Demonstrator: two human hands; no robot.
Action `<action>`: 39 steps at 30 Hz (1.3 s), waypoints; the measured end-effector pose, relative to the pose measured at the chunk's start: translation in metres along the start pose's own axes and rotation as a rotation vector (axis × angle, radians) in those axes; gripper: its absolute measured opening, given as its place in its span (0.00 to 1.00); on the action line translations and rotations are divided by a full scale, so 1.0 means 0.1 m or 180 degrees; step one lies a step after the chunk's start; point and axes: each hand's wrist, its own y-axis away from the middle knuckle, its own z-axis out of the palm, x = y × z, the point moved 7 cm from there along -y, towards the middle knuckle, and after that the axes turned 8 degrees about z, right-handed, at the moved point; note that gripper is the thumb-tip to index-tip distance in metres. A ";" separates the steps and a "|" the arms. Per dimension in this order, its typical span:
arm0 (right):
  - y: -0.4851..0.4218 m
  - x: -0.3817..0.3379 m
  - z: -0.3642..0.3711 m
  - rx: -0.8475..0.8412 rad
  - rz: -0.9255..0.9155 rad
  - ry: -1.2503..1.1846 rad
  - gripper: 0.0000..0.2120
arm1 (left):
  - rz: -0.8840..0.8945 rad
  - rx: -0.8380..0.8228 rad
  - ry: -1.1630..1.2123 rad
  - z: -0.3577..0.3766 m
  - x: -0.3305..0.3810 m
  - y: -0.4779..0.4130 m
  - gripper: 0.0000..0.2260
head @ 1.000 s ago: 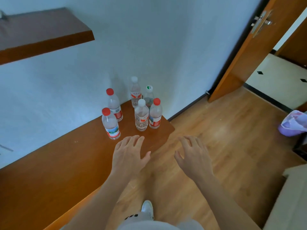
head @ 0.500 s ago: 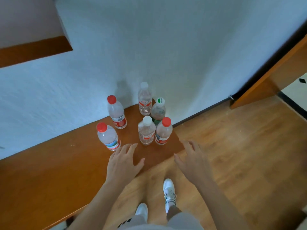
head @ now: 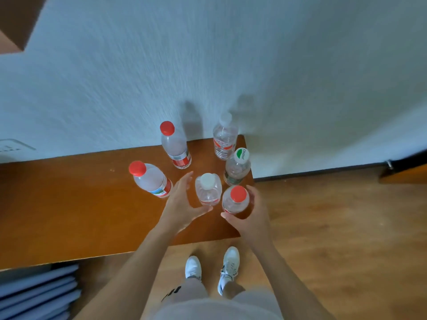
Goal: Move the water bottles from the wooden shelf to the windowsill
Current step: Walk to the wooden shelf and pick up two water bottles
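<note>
Several clear water bottles stand at the right end of the wooden shelf (head: 80, 204). My right hand (head: 250, 215) wraps around the front red-capped bottle (head: 235, 200), thumb in front and fingers behind it. My left hand (head: 180, 204) is cupped, fingers apart, beside the squat white-capped bottle (head: 208, 189), with a gap of wood showing between palm and bottle. Further back stand a green-and-white-capped bottle (head: 238, 167), a tall white-capped bottle (head: 225, 137) and a red-capped bottle (head: 175, 146). Another red-capped bottle (head: 150, 179) stands at the left. No windowsill is in view.
A white wall (head: 231, 54) rises right behind the shelf. An upper wooden shelf corner (head: 13, 24) shows at the top left. Grey-blue slats (head: 37, 292) lie under the shelf. My white shoes (head: 212, 269) stand on the wood floor (head: 335, 227).
I have stepped closer and the view has tipped down. Both hands moved forward from the shelf's front edge to the bottles; the right one has closed around the front red-capped bottle.
</note>
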 end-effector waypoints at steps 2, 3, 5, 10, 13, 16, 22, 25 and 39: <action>-0.03 -0.01 0.03 -0.0025 -0.0066 0.0049 0.42 | 0.0051 0.0062 0.0218 0.04 0.05 -0.03 0.47; -0.03 -0.03 0.05 -0.0024 -0.0105 0.0086 0.42 | 0.0077 0.0075 0.0290 0.05 0.07 -0.05 0.46; -0.06 -0.06 0.08 0.0038 -0.0198 0.0159 0.41 | 0.0131 0.0067 0.0379 0.09 0.08 -0.09 0.44; -0.14 -0.17 0.09 0.0006 -0.0324 0.0282 0.37 | 0.0256 -0.0001 0.0575 0.17 0.08 -0.18 0.33; -0.14 -0.21 0.10 0.0037 -0.0302 0.0406 0.33 | 0.0304 -0.0001 0.0630 0.18 0.09 -0.19 0.29; -0.10 -0.22 0.09 0.0061 -0.0020 0.0535 0.35 | 0.0309 0.0077 0.0657 0.16 0.12 -0.17 0.28; 0.14 -0.32 -0.17 0.0217 0.0027 0.0268 0.38 | 0.0437 0.0179 0.1300 0.06 0.38 -0.03 0.30; 0.25 -0.41 -0.39 0.0489 -0.0168 -0.0094 0.37 | 0.0579 0.0262 0.1532 -0.02 0.60 0.09 0.31; 0.57 -1.08 -0.95 0.0696 -0.0695 -0.0980 0.34 | 0.1076 0.0854 0.1740 -0.65 1.34 0.47 0.29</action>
